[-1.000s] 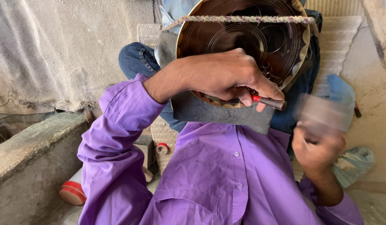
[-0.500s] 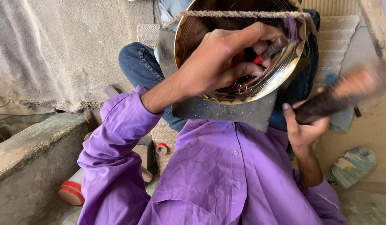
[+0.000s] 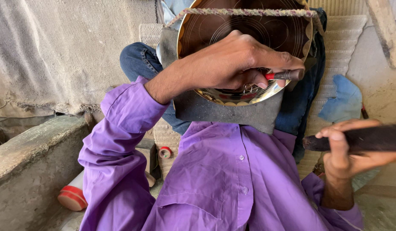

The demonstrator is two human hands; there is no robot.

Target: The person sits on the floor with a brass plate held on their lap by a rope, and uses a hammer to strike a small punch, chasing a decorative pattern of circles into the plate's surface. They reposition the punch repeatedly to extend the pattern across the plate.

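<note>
One brass plate (image 3: pixel 249 32), one chisel (image 3: pixel 283 75), one dark mallet (image 3: pixel 360 139). One grey pad (image 3: pixel 232 113), one tape roll (image 3: pixel 165 152), one braided cord (image 3: pixel 245 12). Two hands: left (image 3: pixel 236 62), right (image 3: pixel 347 154).

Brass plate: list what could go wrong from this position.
1. The left hand holds the red-handled punch with fingers close to its struck end; a stray blow from the dark mallet in the right hand may hit them.
2. The brass plate rests on the lap over a grey pad; it may shift, spoiling the pattern.

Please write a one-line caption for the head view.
Left hand holds chisel on brass plate; right hand grips dark mallet.
</note>
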